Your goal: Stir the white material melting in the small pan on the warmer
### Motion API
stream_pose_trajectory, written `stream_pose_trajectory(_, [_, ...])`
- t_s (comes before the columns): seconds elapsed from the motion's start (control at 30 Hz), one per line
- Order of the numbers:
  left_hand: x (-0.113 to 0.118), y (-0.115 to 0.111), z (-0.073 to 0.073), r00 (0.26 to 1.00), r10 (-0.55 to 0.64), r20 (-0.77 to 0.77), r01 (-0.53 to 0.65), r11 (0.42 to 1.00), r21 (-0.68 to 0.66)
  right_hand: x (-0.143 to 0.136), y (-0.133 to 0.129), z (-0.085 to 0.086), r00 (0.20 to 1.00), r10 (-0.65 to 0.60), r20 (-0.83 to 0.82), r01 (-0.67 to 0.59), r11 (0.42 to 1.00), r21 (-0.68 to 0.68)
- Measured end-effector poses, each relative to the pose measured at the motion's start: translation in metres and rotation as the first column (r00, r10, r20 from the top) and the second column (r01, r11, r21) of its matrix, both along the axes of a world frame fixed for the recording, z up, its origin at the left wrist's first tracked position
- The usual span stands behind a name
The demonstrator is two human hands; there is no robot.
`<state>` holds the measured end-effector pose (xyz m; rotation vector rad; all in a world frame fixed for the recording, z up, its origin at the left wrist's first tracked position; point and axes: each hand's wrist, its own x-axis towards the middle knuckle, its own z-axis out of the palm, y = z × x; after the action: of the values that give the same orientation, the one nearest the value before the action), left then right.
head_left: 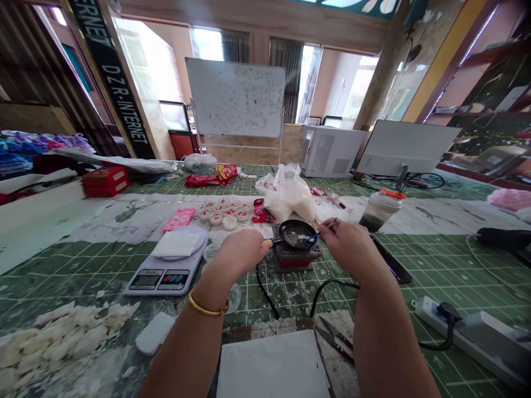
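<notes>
A small black pan (297, 234) rests over a small dark red heater (295, 258) at the middle of the table. My left hand (244, 251) is closed round the pan's wooden handle. In my right hand (346, 243) is a thin blue stirring tool (314, 236), pinched between the fingers, its tip inside the pan. Some whitish material lies in the pan around that tip. Just behind the pan sits a plastic bag (290, 196) of white material. Small round cups (229, 213) with red and white contents stand behind my left hand.
A kitchen scale (166, 279) stands at left, near white flakes (70, 337). Scissors (338, 337) and a white sheet (271, 365) lie in front. A lidded jar (379, 210), black phone (392, 260) and power strip (464, 326) are at right. Black cables run before the heater.
</notes>
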<state>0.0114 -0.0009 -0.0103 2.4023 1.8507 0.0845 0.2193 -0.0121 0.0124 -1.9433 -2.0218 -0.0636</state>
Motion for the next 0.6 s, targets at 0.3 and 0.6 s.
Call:
stream_pose_trajectory(0.3, [-0.0009, -0.0006, 0.0005, 1.0, -0.006, 0.001, 0.006, 1.0, 0.0, 0.0015, 0.0009, 0.0012, 0.999, -0.038, -0.028, 0.037, 0.999, -0.014])
stream_pose_trajectory(0.6, [-0.0005, 0.0007, 0.0002, 1.0, 0.005, 0.004, -0.005, 1.0, 0.001, -0.0039, 0.0052, -0.0033, 0.999, -0.008, -0.042, 0.008, 1.0, -0.002])
